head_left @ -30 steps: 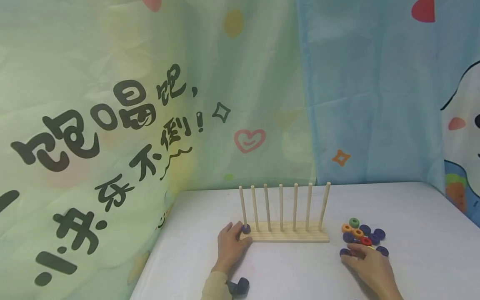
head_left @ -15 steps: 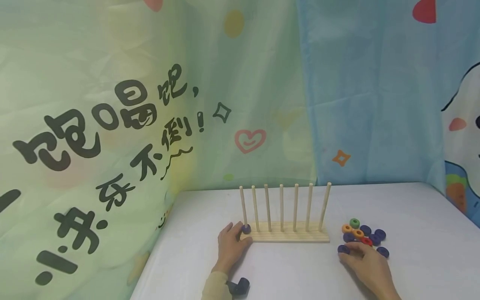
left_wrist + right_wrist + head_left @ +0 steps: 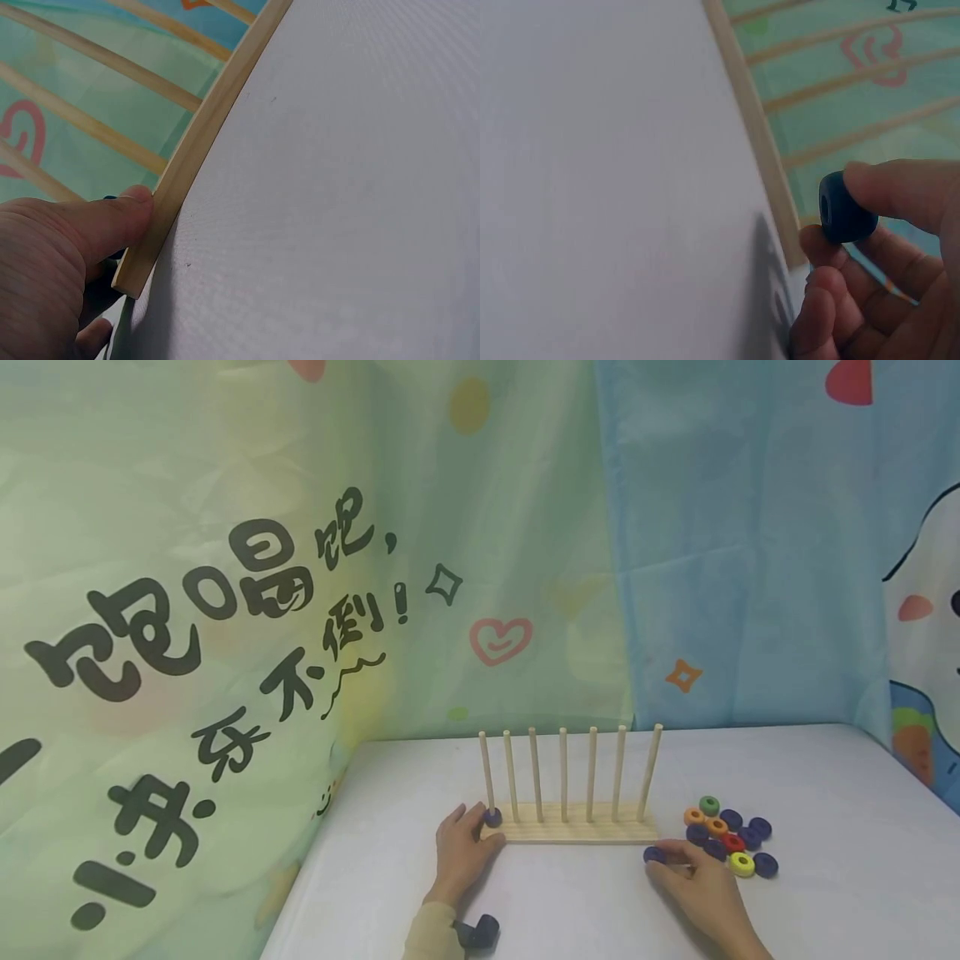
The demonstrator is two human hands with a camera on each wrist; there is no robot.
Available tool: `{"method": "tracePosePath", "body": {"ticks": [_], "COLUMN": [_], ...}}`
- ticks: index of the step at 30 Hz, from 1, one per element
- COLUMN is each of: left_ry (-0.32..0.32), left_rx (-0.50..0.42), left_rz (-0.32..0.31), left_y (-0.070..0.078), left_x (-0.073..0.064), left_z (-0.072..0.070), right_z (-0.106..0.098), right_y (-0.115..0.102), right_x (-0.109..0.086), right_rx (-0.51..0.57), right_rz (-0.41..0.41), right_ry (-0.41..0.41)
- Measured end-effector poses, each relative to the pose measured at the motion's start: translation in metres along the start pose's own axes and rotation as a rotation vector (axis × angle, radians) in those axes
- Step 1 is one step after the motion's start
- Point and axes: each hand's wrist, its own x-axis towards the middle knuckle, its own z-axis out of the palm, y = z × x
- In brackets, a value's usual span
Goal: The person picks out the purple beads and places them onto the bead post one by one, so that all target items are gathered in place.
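Note:
A wooden rack (image 3: 577, 837) with a row of several upright pegs stands on the table. My left hand (image 3: 460, 857) grips the left end of its base, with the thumb against the front edge in the left wrist view. A dark blue bead (image 3: 492, 817) sits at the foot of the leftmost peg, beside the left fingers. Near the base's front right corner, my right hand (image 3: 701, 887) pinches another dark blue bead (image 3: 846, 210) between thumb and fingers. The hole of this held bead faces sideways in the right wrist view.
To the right of the rack lies a loose cluster of beads: a green bead (image 3: 708, 805), a yellow bead (image 3: 742, 863), a red bead (image 3: 732, 842), two orange ones and several dark blue ones. A printed curtain (image 3: 510, 552) hangs behind the white table (image 3: 570, 910).
My right hand has lifted a dark blue bead from the cluster's edge and carried it left towards the rack, uncovering the yellow bead. My left hand has stayed at the rack's end.

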Motion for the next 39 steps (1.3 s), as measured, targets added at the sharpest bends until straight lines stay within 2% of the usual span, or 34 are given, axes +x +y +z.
{"method": "tracePosePath", "body": {"ticks": [4,7,15,22,33,39], "left_ry": [-0.001,-0.004,0.000,0.009,-0.002,0.004], "left_rx": [0.000,-0.003,0.002,0.009,-0.001,-0.009], "left_rz": [-0.006,-0.016,-0.012,0.000,-0.033,-0.033], "left_y": [0.000,0.000,-0.002,-0.002,-0.002,-0.003], "left_x": [0.001,0.001,0.000,0.001,0.001,0.001], "left_z": [0.000,0.001,0.002,0.002,0.002,0.002], "right_z": [0.008,0.013,0.022,0.031,0.040,0.042], "right_y": [-0.010,-0.015,-0.019,-0.027,-0.034,-0.036], "right_x": [-0.002,-0.005,-0.008,-0.012,-0.017,-0.018], "right_rx": [0.040,0.059,0.100,0.145,0.146,0.197], "right_rz": [0.031,0.041,0.032,-0.025,0.025,0.026], "right_ry": [-0.048,-0.055,-0.036,-0.001,-0.024,-0.015]}}
